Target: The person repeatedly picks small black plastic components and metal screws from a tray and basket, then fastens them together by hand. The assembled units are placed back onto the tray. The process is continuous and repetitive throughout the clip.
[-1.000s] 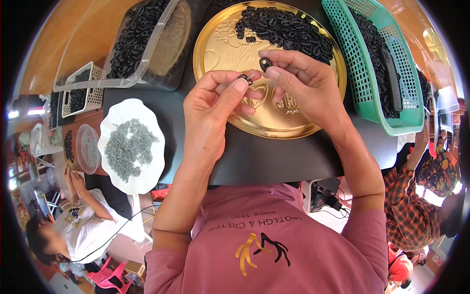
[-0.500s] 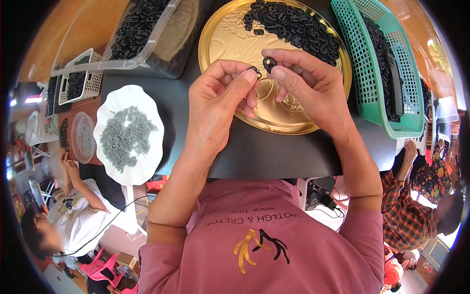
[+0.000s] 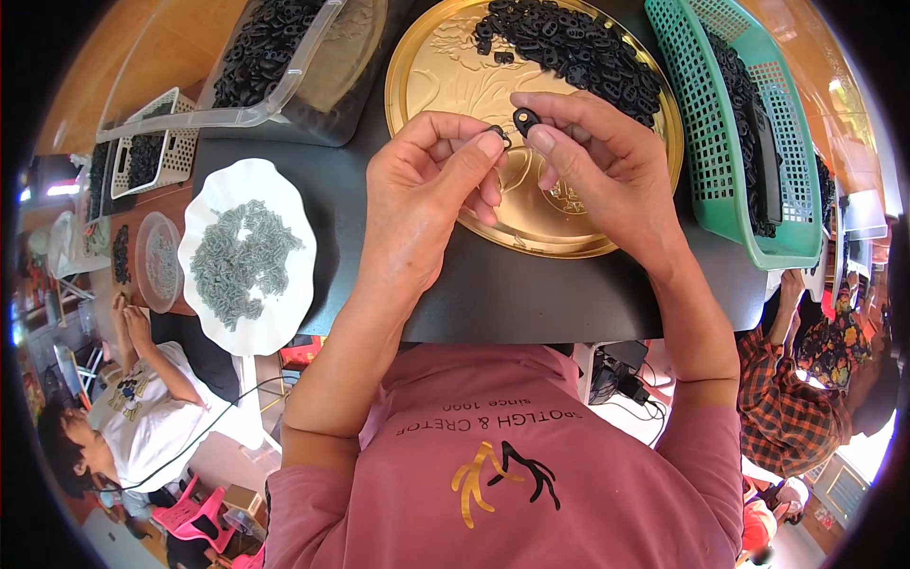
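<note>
Over the round gold tray point(image 3: 431, 81) my two hands are close together, each in a pinch. Between thumb and fingertips my left hand point(image 3: 422, 185) grips a small black plastic part point(image 3: 500, 135), mostly covered by the fingers. My right hand point(image 3: 607, 161) holds a small oval black plastic part point(image 3: 524, 119) with a brass-coloured spot on it. The two parts are close but appear apart. Behind my hands, a heap of similar black parts point(image 3: 578, 52) covers the tray's far right side.
Left of my arms stands a white scalloped dish point(image 3: 294, 294) with small grey-green, screw-like pieces. A clear bin point(image 3: 313, 119) of black parts is at the back left; a green basket point(image 3: 711, 171) holds more at the right. Other people point(image 3: 156, 417) sit on both sides.
Both hands keep their pinches and have hardly moved. The view has shifted very slightly, and the person at the left has tilted their head a little.
</note>
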`<state>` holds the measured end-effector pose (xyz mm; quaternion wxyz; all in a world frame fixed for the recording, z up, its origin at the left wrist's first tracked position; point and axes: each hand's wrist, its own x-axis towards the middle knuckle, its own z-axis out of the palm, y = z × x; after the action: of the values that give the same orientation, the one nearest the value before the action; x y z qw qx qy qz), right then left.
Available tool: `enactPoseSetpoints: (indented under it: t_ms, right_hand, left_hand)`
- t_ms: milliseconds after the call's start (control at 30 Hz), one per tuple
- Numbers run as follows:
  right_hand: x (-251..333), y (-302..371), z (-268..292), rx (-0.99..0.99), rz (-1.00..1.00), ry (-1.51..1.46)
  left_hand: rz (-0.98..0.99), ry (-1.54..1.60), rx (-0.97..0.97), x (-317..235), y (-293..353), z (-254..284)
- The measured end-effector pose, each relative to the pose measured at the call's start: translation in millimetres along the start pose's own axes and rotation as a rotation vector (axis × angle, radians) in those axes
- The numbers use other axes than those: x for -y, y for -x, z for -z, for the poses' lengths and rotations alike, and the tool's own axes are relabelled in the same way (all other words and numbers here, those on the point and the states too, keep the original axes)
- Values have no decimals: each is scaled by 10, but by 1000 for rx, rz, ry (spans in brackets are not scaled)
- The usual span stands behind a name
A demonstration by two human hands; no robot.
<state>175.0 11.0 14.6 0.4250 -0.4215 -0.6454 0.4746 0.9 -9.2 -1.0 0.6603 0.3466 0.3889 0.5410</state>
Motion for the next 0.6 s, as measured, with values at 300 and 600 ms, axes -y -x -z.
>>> enactPoseSetpoints:
  t_ms: [300,600]
  right_hand:
    - [-22,1,-20,9,17,15]
    - [-46,-13,-27,28,130,157]
  left_hand:
    - [14,-31,-5,-5,7,-3]
    - [9,22,-3,-10,6,-37]
